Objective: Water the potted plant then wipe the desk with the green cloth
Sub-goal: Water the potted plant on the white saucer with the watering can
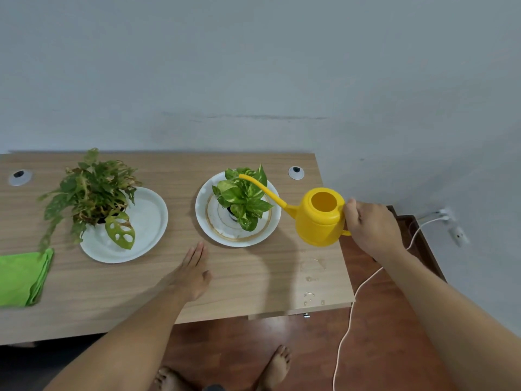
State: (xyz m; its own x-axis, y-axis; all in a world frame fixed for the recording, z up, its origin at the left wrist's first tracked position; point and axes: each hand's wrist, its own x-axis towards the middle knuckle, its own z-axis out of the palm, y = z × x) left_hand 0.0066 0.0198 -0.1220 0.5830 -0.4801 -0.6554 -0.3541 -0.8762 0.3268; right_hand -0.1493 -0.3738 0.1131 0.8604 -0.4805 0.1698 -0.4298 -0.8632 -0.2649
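My right hand (pixel 370 228) grips the handle of a yellow watering can (pixel 320 217), held in the air at the desk's right edge. Its long spout reaches left over the small potted plant (pixel 242 197), which stands on a white plate with a gold ring (pixel 214 231). My left hand (pixel 193 270) lies flat and open on the wooden desk (pixel 253 277), in front of that plate. A folded green cloth (pixel 22 276) rests at the desk's left edge. Water drops (pixel 311 277) lie on the desk near its right front corner.
A larger leafy plant (pixel 90 193) stands on a plain white plate (pixel 149 218) at the left. Two cable grommets (pixel 296 172) (pixel 19 176) sit near the back edge. A white cable (pixel 355 306) runs across the wooden floor to a wall socket (pixel 445 214). Bare feet (pixel 277 365) show below.
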